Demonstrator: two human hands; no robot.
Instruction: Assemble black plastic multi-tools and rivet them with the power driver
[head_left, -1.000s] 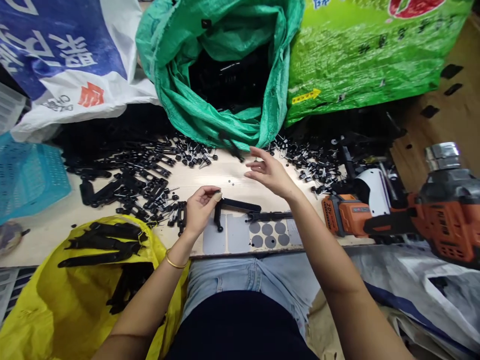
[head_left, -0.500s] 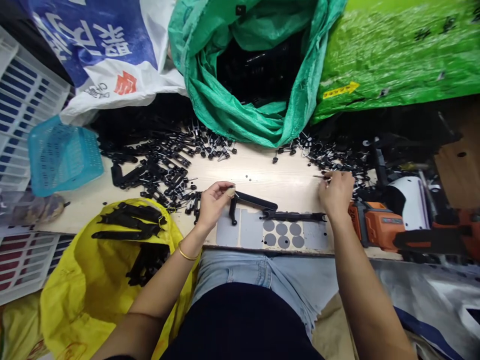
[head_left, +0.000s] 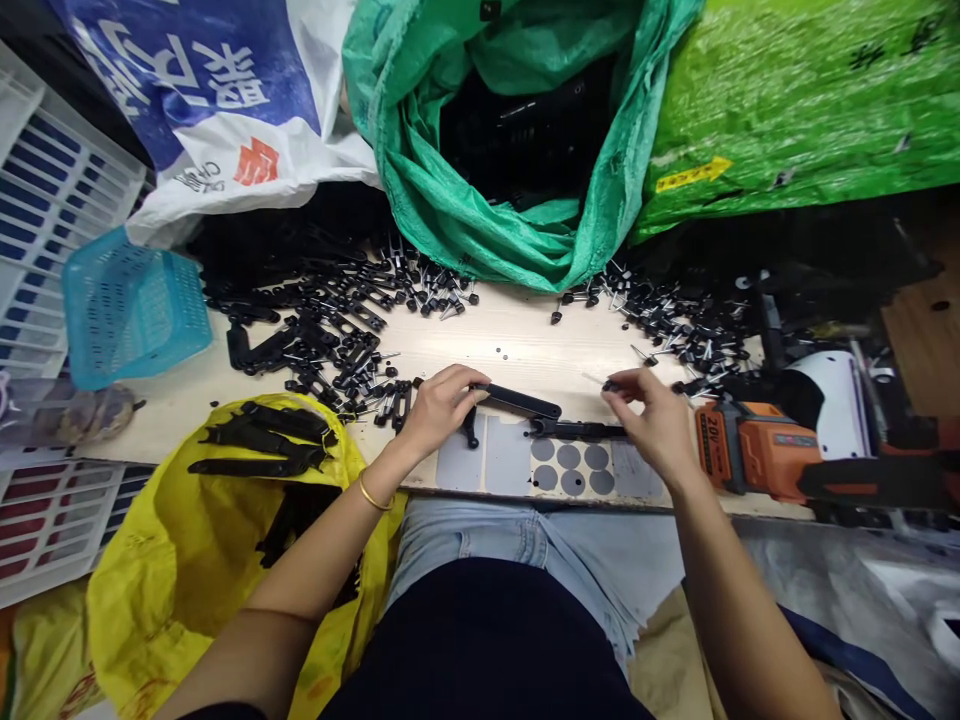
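My left hand (head_left: 439, 405) is closed on the end of a long black plastic arm (head_left: 521, 402) lying on the wooden bench (head_left: 525, 345). A second black arm (head_left: 574, 430) lies just right of it, over a panel with grey round pads (head_left: 570, 465). My right hand (head_left: 652, 415) hovers above that arm, thumb and forefinger pinched on a small black pin with a metal shank (head_left: 606, 383). Piles of the same small pins (head_left: 675, 325) lie to the right, and black flat parts and pins (head_left: 330, 320) to the left.
A green woven sack (head_left: 480, 210) full of black parts stands open at the back. A yellow bag (head_left: 187, 560) with finished black arms sits at my left knee. An orange cordless driver (head_left: 757, 450) lies at the right. A blue basket (head_left: 131, 315) and white crates stand at the left.
My right hand came back from the pin pile on the right to the bench middle with a pin pinched in it. My left hand shifted onto the black arm's end.
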